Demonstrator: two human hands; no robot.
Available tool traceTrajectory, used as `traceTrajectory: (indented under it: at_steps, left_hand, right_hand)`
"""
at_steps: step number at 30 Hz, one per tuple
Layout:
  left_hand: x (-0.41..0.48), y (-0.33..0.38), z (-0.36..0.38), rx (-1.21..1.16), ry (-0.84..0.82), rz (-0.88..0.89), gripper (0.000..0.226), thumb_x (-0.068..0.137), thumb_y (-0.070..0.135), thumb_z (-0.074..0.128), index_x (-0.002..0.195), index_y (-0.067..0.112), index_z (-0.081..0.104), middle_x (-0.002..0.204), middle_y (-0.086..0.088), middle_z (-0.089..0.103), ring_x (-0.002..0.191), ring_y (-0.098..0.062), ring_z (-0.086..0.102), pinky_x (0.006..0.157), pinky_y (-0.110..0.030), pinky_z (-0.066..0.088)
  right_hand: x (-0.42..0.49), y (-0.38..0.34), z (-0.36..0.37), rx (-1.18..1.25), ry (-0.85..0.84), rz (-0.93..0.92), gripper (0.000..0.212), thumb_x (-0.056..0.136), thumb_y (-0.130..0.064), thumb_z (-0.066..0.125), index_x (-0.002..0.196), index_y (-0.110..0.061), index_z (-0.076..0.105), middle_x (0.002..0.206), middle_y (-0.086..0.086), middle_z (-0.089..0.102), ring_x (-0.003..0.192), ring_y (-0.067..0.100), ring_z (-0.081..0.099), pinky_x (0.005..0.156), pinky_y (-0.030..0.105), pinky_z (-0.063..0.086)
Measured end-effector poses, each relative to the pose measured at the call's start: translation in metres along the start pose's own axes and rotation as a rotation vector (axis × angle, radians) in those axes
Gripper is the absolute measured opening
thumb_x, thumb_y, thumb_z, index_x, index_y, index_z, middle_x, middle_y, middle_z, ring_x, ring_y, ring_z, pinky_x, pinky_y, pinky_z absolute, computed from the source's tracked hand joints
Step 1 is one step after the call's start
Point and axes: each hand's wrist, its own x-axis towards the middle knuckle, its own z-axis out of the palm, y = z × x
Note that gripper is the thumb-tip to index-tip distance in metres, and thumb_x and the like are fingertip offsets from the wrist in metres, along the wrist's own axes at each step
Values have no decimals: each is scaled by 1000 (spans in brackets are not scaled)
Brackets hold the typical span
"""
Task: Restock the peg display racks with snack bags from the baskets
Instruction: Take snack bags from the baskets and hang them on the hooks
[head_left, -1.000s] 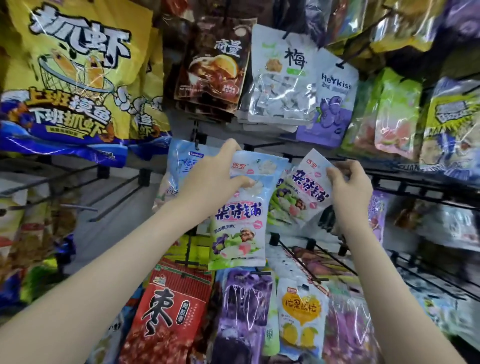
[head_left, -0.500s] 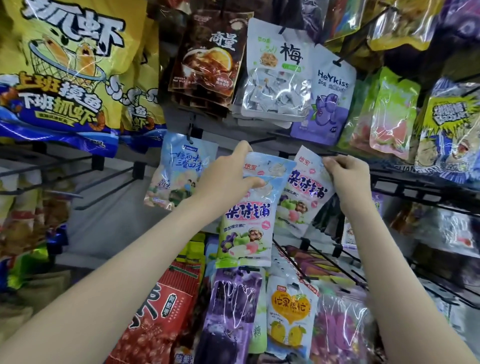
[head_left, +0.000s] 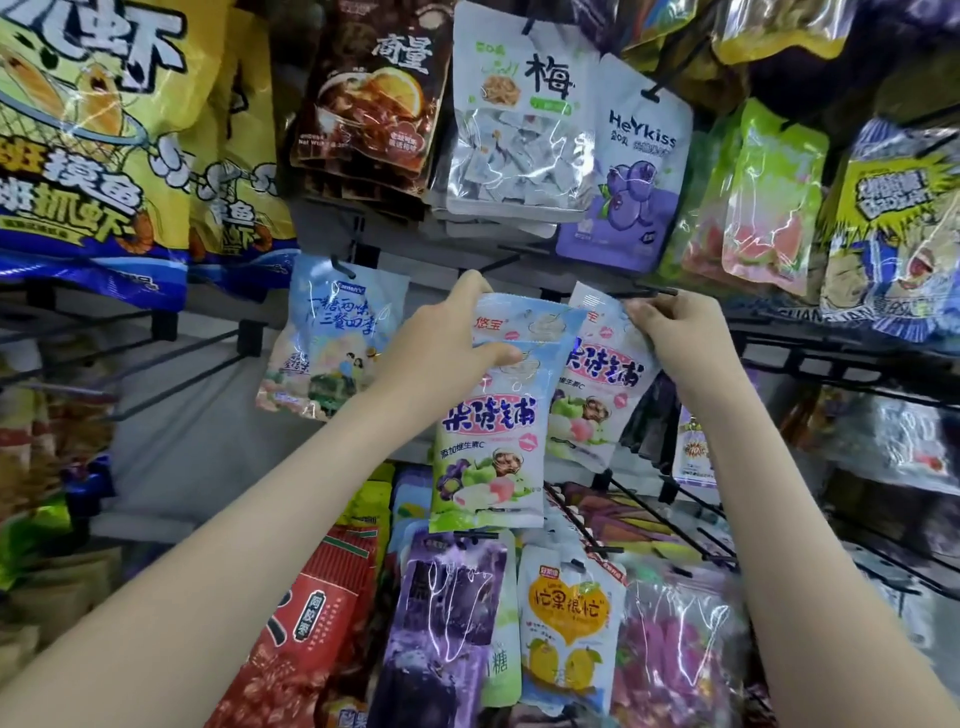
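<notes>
Left hand: your left hand (head_left: 441, 338) grasps the stack (head_left: 488, 431) by its top edge, thumb across the front, other fingers hidden behind.
Stack: at least two pale blue and green fruit-candy bags, hanging free in front of the rack, not on any peg.
Right hand: your right hand (head_left: 675, 327) pinches the top corner of one more bag (head_left: 597, 374) of the same kind, fingertips curled onto it.
Bag: tilted, its top just beside the tip of a black peg (head_left: 657, 292); whether the hole is over the peg cannot be told.
Risk: likely the hole misses the tip, since your fingers cover the bag's top; letting go early would drop it onto the lower row. A loose thumb could let the slick stack slide apart.
Stack print: "悠宝" at the top, "添加维生素C" lower down, above fruit pictures.
Lower row: the mango bag (head_left: 569, 623) reads "忙果很忙"; the red bag (head_left: 311, 623) reads "阿胶枣".
Upper row: the purple bag (head_left: 634, 171) reads "HeYkiss"; the white bag (head_left: 519, 119) reads "梅"; the yellow bag (head_left: 93, 130) reads "摸鱼".
Baskets: not in view.
</notes>
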Motion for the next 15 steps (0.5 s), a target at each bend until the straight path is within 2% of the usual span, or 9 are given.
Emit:
traceTrajectory:
  at_steps: [3,6,8,11,15]
  left_hand:
    - [1,4,4,-33,-5,8,39,82,37,72,101,25,40,75,1,64,67,-20,61,60,-34,47]
    - [3,9,10,0,-12,22,40,83,37,72,103,25,39,67,3,57,62,-20,57,56,-31,41]
    - [5,11,14,2,-20,32,40,83,37,72,102,24,39,67,3,56,63,-20,56,58,-32,43]
    - [10,13,19,10,-33,25,41,82,37,73,102,23,40,79,1,63,71,-19,59,64,-33,47]
    - [14,14,26,25,-20,-14,43,80,36,74,105,22,43,85,4,64,77,-17,61,67,-34,49]
  right_hand:
    - [-3,-1,-2,-44,-32,-52,16,94,-18,59,90,-6,67,88,6,68,78,17,57,77,37,47]
    - [-6,-1,-5,-67,-40,-69,10,95,-16,57,97,-12,66,90,1,65,81,13,56,77,26,43]
    - [-7,0,-4,-16,-17,-47,8,94,-15,57,94,-15,65,86,-3,64,80,10,57,78,25,44]
    - [-6,-1,-1,30,31,-21,8,94,-15,58,90,-16,64,80,-8,62,76,6,56,77,24,43]
    - [-6,0,-1,66,20,6,12,96,-17,56,85,-18,62,82,-7,63,76,5,56,75,22,42]
